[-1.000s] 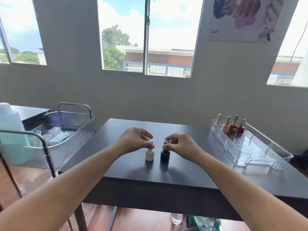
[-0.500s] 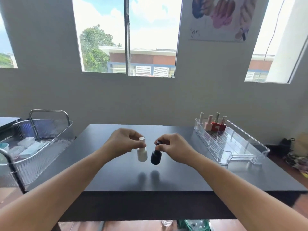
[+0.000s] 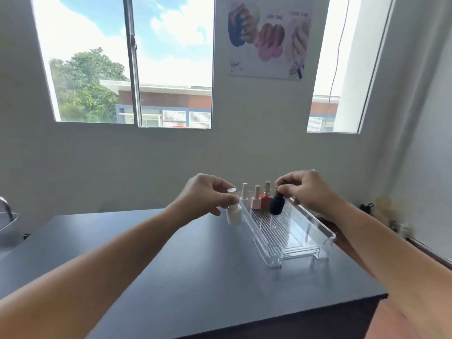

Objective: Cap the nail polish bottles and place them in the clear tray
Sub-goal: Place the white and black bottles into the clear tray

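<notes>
My left hand (image 3: 208,195) holds a capped white nail polish bottle (image 3: 233,212) by its cap, in the air just left of the clear tray (image 3: 305,238). My right hand (image 3: 305,189) grips a black nail polish bottle (image 3: 276,204) by its cap, hanging tilted over the tray's far half. Several capped bottles stand in a row at the tray's far end: a white one (image 3: 244,195), a pink one (image 3: 256,201) and a red one (image 3: 266,199); another is mostly hidden behind the black bottle.
The tray lies on the right part of a dark table (image 3: 183,270). A metal cart handle (image 3: 6,207) shows at the left edge. Bags and small items (image 3: 391,216) sit by the wall at the right.
Both hands have lifted their bottles off the table's middle and carried them right and away from me, to the tray. The camera has turned right.
</notes>
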